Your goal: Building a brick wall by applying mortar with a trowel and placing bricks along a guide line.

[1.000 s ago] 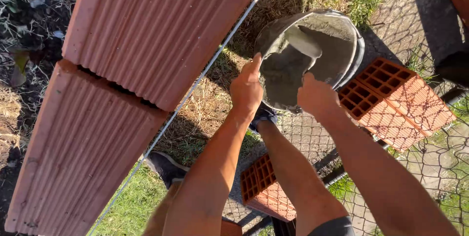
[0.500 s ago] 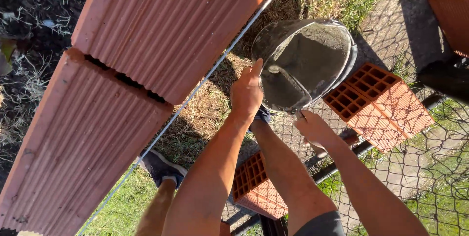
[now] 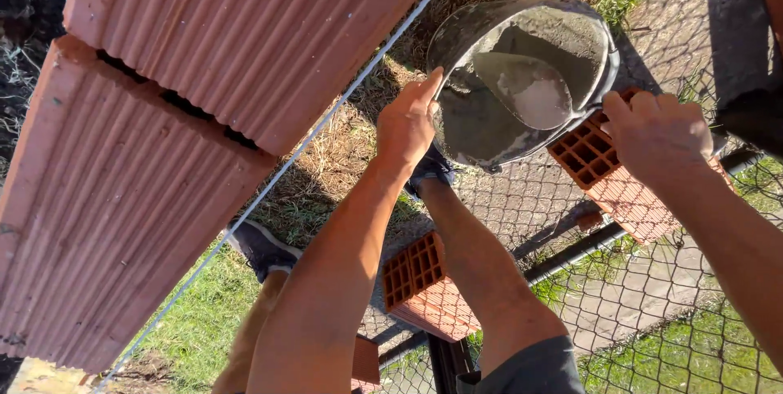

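Right hand [image 3: 661,137] has lifted, loosely curled, empty; left hand [image 3: 408,121] grips bucket [image 3: 599,43] rim.

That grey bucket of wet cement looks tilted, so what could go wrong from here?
1. The grey metal bucket of wet cement is tipped, and only the left hand grips its rim. It could slip or spill.
2. The right hand is off the bucket, near a red hollow clay brick, so it gives no support.
3. The taut white guide string runs close by and might snag.
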